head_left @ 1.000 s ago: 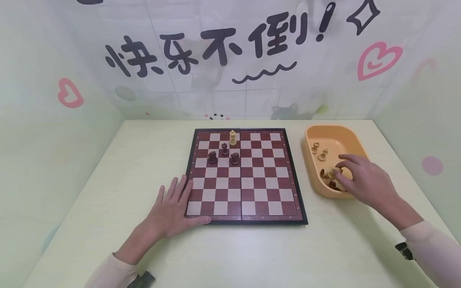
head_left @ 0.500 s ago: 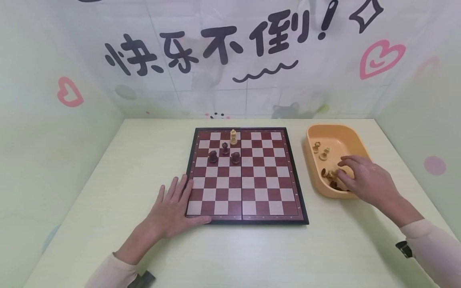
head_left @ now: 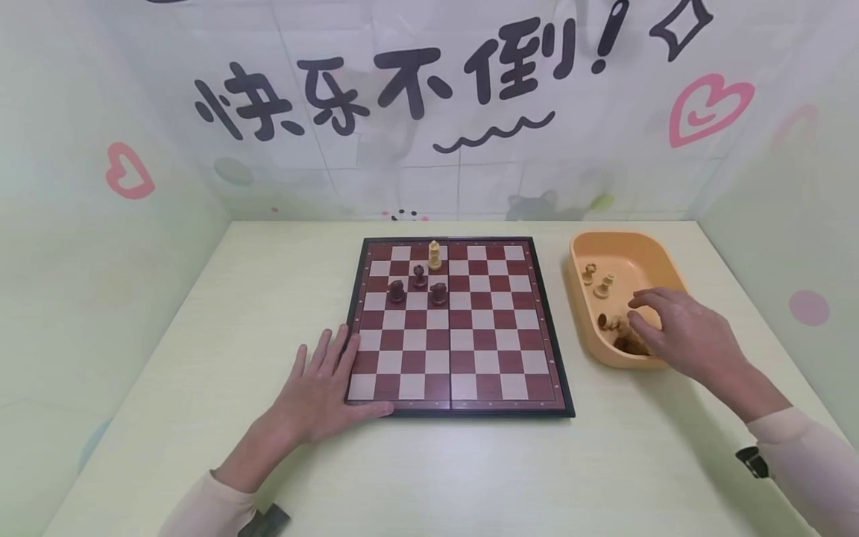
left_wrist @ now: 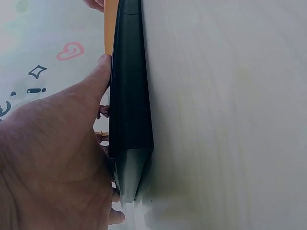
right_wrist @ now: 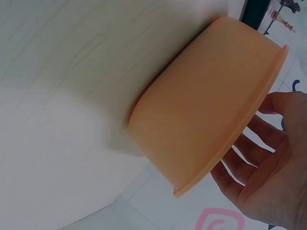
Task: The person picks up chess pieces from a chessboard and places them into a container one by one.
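In the head view, my left hand (head_left: 315,403) lies along the near left corner of a folding chessboard (head_left: 503,321), fingers straight on its left edge, thumb at the front edge. My right hand (head_left: 694,335) reaches over an orange plastic tub (head_left: 585,328), thumb and fingers bent down into it, a gap between thumb and forefinger. Under it lie jumbled dark and light chess pieces (head_left: 612,321), partly hidden and blurred. On the board stand a tall light chess piece (head_left: 435,256), a dark crowned piece (head_left: 419,277) and two dark knights (head_left: 397,291). The right wrist view hides the fingertips behind the tub's rim.
Two light chess pieces (head_left: 605,286) stand toward the back left of the tub. The pale tabletop (head_left: 282,298) is enclosed by printed walls at the back and sides. The tub stands just right of the board.
The dark pieces beneath my right hand have shifted and look blurred; the hand itself stays almost in place. My left hand and the pieces on the board have not moved.
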Demonstrator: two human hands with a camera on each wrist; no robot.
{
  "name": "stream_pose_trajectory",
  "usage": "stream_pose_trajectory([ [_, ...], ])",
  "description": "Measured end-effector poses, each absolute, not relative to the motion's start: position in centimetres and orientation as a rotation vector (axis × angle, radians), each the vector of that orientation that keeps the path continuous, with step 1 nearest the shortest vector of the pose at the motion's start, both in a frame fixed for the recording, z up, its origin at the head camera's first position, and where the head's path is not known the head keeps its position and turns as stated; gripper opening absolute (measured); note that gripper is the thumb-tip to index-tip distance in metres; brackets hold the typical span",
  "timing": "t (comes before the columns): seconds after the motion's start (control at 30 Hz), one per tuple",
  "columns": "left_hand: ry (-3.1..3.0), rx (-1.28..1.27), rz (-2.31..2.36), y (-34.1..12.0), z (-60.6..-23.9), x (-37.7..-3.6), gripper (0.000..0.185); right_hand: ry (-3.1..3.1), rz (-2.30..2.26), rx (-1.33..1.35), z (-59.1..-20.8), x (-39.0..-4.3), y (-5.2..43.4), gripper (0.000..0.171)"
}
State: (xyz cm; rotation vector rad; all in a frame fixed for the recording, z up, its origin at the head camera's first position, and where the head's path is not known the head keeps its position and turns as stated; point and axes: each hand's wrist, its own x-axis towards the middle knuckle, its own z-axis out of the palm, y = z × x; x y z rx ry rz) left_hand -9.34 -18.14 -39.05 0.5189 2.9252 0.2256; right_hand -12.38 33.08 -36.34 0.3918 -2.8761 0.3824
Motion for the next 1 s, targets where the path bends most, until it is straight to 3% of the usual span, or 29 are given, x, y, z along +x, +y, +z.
stream_pose_trajectory([
  [1.0, 2.916, 0.518, 0.173, -18.2, -39.0, -9.4, 0.124, -2.931, 0.419, 0.485, -33.6, -14.2, 28.8, 0.022],
])
